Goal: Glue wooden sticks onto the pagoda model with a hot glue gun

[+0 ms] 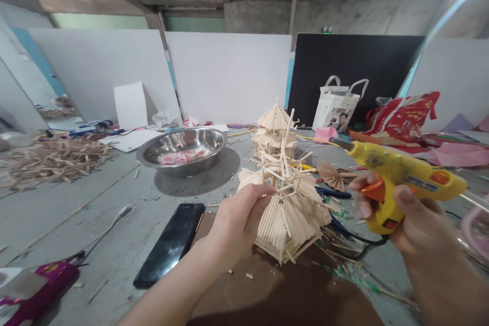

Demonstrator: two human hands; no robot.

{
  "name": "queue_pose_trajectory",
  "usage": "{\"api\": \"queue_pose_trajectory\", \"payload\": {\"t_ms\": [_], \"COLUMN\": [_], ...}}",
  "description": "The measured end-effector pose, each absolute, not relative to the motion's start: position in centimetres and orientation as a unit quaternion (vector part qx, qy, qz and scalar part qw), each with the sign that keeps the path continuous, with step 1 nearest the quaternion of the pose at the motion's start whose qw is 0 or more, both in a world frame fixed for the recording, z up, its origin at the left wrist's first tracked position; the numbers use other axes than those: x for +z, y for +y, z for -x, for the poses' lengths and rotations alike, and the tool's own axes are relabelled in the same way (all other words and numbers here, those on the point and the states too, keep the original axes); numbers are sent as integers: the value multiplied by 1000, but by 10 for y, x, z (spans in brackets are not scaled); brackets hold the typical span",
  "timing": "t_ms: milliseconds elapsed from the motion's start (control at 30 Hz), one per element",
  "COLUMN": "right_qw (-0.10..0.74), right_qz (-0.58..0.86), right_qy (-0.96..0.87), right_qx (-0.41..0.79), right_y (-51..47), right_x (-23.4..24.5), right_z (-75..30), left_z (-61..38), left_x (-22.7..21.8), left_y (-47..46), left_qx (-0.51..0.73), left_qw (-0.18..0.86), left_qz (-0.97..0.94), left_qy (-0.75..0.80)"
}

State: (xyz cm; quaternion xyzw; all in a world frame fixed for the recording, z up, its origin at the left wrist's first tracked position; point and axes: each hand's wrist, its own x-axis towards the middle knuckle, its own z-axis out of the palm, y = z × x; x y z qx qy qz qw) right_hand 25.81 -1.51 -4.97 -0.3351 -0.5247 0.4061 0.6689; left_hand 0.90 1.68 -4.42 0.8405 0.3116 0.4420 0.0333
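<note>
My left hand (237, 219) is closed on the side of a model pavilion roof made of thin wooden sticks (292, 216), which is tipped over on a brown cardboard sheet (275, 290). My right hand (407, 216) grips a yellow glue gun (401, 175) with an orange trigger; its nozzle points left, a little above and to the right of the model. A second stick pavilion (274, 130) stands upright just behind the held one.
A black phone (170, 243) lies left of my forearm. A steel bowl (179, 143) sits behind it. A pile of loose sticks (53, 158) lies at far left. A white bag (338, 104), red packaging (401, 117) and pink paper (458, 155) fill the right back.
</note>
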Motion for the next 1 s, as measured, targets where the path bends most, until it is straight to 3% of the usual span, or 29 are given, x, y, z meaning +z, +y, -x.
{"api": "queue_pose_trajectory", "payload": {"t_ms": [167,333,667,1000], "right_qw": [683,651,545,555], "right_qz": [324,323,406,449], "right_qy": [-526,-557,-610,-563], "right_qx": [390,402,407,416], "right_y": [-12,-13,-17,-22], "right_x": [-51,-55,-56,-52], "right_z": [-262,-264,-264,-253], "left_z": [-6,-5,-4,-5], "left_x": [-47,-48,-41,-43], "left_y": [21,18,17,21], "left_qx": [449,486,512,495], "left_qw": [59,88,-61,-47], "left_qz": [-857,-822,-792,-787], "left_qy": [247,284,326,364]}}
